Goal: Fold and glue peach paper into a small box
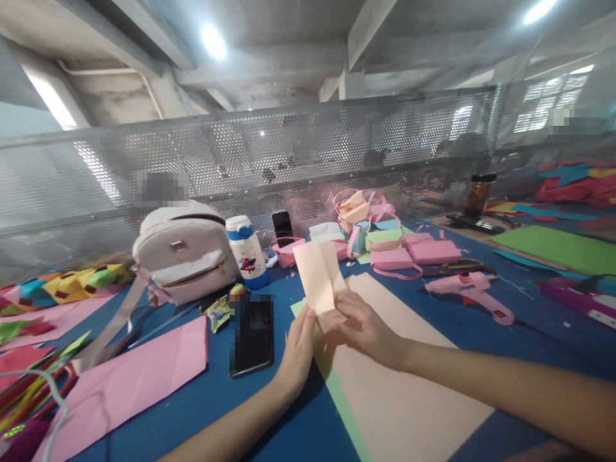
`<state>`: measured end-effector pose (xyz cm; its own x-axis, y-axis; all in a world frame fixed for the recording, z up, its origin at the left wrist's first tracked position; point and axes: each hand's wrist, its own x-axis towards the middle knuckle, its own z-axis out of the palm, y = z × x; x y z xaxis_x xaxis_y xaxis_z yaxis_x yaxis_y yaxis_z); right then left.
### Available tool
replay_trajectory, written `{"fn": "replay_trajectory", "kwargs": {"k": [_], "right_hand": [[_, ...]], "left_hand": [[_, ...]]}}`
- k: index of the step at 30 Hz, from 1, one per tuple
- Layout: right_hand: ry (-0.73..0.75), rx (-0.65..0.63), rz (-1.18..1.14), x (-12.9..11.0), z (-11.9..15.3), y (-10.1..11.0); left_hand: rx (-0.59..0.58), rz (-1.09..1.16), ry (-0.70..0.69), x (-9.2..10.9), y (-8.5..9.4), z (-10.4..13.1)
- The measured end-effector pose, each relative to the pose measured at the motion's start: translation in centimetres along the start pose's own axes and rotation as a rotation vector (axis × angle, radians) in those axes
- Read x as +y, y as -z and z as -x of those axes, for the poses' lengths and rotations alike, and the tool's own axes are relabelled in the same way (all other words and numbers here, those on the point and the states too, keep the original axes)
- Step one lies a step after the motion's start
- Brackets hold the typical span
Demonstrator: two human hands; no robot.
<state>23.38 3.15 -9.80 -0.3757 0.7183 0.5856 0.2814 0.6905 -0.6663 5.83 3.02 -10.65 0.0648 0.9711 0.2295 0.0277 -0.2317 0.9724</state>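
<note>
A folded piece of cream paper [317, 273] is held up near the middle of the head view, with creases down its face. My left hand [298, 346] pinches its lower left corner. At its lower right edge, my right hand [363, 324] grips the paper with bent fingers. Beneath both hands lies a large cream sheet [404, 378] on top of a green sheet [344, 407], whose edge shows along the left side.
On the blue table [192, 410] are a black phone [253, 337], a pink sheet [144, 369], a white backpack [185, 250], a bottle [248, 253] and a pink glue gun [474, 292]. Small paper bags [385, 240] stand before a perforated metal barrier [298, 141].
</note>
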Motion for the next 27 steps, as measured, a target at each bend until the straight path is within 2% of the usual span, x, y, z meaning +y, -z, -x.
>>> {"fn": "replay_trajectory", "kwargs": {"k": [4, 6, 10, 14, 18, 27], "right_hand": [[-0.012, 0.004, -0.06, -0.4, -0.1, 0.1], [-0.011, 0.005, -0.088, -0.5, -0.1, 0.1], [-0.02, 0.013, -0.1, -0.4, 0.0, 0.0], [-0.058, 0.023, -0.069, -0.3, 0.2, 0.0], [-0.029, 0.0, -0.047, -0.4, 0.1, 0.0], [0.009, -0.014, -0.052, -0.6, -0.1, 0.0]], "left_hand": [[-0.202, -0.027, -0.055, 0.9, -0.3, 0.4], [-0.239, -0.045, -0.064, 1.4, -0.4, 0.6], [-0.227, -0.05, -0.061, 1.6, -0.5, 0.6], [-0.172, -0.025, 0.004, 1.0, -0.4, 0.4], [-0.132, -0.024, 0.069, 0.6, -0.3, 0.2], [-0.066, -0.143, 0.117, -0.5, 0.0, 0.3]]}}
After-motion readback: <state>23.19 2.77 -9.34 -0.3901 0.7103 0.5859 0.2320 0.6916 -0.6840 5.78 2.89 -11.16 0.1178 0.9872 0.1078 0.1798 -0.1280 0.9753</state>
